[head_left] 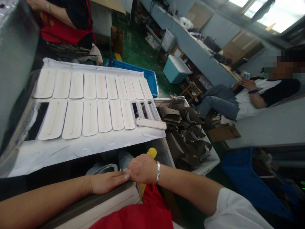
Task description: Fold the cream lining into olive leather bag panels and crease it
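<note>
My left hand (pixel 107 183) lies along the upper edge of a dark brown handbag (pixel 95 203) with a cream panel, on my lap, its fingers closed over the edge. Against its fingertips rests my right hand (pixel 141 169), closed, with a silver bracelet at the wrist. A yellow rod-like handle (pixel 152 153) shows above and below the right hand; the handle's other end is hidden. Whatever small part lies between the fingertips cannot be made out. Ahead, two rows of white rounded panels (pixel 90 118) lie on a white-covered table (pixel 64 151). One narrow strip with studs (pixel 151 123) lies at its right end.
A white crate (pixel 212 163) full of dark brown bags stands right of the table. Behind the table is a blue bin (pixel 150 79). A seated person (pixel 257 95) holds a phone at right; another person's arm (pixel 57 14) shows at upper left. A blue crate (pixel 238 171) sits lower right.
</note>
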`<state>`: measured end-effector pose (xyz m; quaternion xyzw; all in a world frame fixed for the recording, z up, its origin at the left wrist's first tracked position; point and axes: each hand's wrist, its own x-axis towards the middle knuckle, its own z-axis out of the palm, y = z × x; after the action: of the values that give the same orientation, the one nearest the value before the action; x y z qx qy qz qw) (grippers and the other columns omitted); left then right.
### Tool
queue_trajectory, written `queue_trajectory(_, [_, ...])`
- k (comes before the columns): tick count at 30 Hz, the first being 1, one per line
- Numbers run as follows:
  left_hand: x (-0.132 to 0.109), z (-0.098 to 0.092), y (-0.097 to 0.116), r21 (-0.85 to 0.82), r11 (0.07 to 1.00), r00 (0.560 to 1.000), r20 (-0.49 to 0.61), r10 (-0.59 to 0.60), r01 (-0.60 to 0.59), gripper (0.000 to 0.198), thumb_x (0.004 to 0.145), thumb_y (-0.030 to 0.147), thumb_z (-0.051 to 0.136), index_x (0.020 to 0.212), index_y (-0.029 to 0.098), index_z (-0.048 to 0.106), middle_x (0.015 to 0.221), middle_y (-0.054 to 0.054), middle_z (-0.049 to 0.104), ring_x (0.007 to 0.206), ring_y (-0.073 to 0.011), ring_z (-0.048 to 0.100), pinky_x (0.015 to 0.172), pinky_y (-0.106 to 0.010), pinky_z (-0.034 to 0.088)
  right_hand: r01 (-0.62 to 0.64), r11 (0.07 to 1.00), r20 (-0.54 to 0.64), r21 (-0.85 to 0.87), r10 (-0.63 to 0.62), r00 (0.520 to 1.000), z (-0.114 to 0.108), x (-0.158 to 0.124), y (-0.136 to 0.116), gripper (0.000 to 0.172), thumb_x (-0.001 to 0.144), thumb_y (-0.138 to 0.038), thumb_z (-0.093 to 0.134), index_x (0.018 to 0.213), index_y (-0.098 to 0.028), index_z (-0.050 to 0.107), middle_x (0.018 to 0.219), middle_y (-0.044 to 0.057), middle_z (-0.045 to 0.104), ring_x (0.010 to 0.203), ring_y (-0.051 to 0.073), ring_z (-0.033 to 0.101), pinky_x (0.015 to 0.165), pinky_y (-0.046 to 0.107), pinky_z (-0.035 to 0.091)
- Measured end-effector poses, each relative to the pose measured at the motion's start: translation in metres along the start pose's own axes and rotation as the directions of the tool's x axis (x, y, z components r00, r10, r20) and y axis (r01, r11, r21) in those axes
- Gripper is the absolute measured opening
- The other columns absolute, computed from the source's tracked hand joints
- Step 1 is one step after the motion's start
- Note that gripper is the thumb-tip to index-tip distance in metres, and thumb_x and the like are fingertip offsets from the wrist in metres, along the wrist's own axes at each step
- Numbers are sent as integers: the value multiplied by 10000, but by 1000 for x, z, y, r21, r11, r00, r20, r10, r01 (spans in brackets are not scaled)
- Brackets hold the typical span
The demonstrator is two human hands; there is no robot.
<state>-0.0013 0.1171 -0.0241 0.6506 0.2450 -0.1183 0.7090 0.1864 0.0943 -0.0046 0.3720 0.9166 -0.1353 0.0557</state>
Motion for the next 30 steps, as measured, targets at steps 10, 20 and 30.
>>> queue_trajectory(10, [8, 2, -2, 42, 997, 995, 82, 53, -57, 565, 890, 570, 236, 1212, 202, 520, 1219, -18, 565, 1160, -185, 470, 1046, -265, 276, 26, 1000, -80, -16, -27, 996, 10, -11, -4, 382, 924, -350, 332, 697, -179, 589, 660, 22, 636, 599, 159, 555, 476, 264, 315])
queue_trajectory(20, [13, 6, 7, 195, 974, 987, 127, 95, -119, 503, 885, 551, 285, 1213, 228, 489, 1168, -34, 589, 1042, -204, 542, 947, -286, 377, -137, 989, 35, 62, 135, 990, 7, -20, -16, 430, 927, -368, 295, 747, -165, 628, 748, 56, 676, 625, 180, 602, 505, 275, 364])
queue_trajectory(30, [-10, 14, 17, 154, 987, 998, -34, 55, -50, 532, 902, 523, 276, 1350, 250, 366, 1412, -2, 376, 1310, -196, 296, 1107, -315, 149, -193, 980, 107, 48, 187, 976, -3, -31, -16, 517, 946, -365, 210, 781, -149, 649, 763, 83, 683, 676, 204, 641, 535, 280, 417])
